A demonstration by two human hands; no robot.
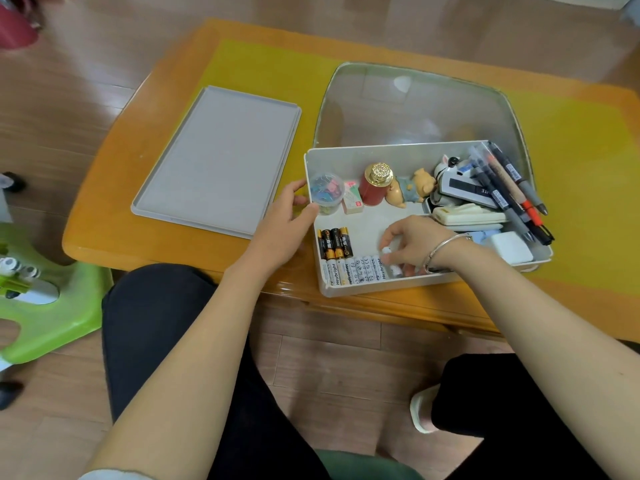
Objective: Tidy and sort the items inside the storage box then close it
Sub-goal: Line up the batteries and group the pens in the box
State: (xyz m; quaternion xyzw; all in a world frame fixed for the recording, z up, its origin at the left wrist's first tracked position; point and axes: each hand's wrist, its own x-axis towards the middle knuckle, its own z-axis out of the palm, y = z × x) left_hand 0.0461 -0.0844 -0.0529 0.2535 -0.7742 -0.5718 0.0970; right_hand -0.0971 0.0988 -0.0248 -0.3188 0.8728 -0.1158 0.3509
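An open white storage box (363,157) sits on the table, its grey lid (221,161) lying flat to the left. My left hand (284,223) grips the box's left rim. My right hand (415,245) reaches into the box and pinches a white battery (389,259) at the end of a row of white batteries (353,271) along the front wall. Three black-and-gold batteries (335,243) lie behind that row. Further back are a tub of coloured clips (325,192), a red jar with a gold cap (375,183) and a pig figurine (412,188). Pens (509,192) pile up at the right.
A clear domed cover (412,102) lies behind the box on the yellow mat (263,71). The orange wooden table (104,233) ends just in front of the box. A green plastic stool (52,306) stands at the left on the floor. My knees are below the table edge.
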